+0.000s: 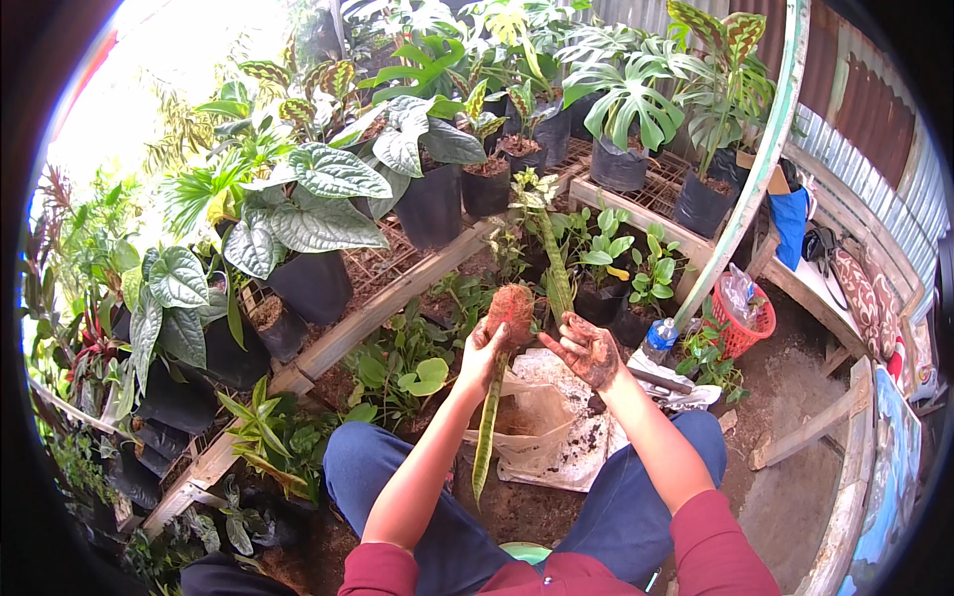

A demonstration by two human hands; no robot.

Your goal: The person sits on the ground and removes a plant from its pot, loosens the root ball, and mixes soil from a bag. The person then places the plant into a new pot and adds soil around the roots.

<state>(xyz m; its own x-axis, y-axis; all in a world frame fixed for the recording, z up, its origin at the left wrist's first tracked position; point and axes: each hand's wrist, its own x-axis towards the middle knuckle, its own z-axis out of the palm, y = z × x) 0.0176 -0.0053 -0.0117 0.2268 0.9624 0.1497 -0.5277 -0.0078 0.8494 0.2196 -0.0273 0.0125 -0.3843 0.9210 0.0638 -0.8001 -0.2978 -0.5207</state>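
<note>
My left hand [486, 350] grips a brown fibre-covered root ball [511, 311] with red strands around it. A long mottled snake plant leaf [486, 436] hangs down below that hand. My right hand [585, 349] is smeared with dark soil, its palm turned up and some fingers curled. A second long leaf [555, 261] stands upright just beyond its fingertips; whether the fingers pinch it I cannot tell. Beneath both hands lies an open translucent plastic bag [533, 425] with brown material inside, on a soil-spotted white sack [589, 447].
Wooden-edged mesh benches [402, 290] hold potted plants in black bags [432, 208] on the left and ahead. On the right stand a water bottle [660, 339], a dark-handled tool [659, 380] and a red plastic basket [745, 328]. A green-white pole [753, 179] slants up beside them.
</note>
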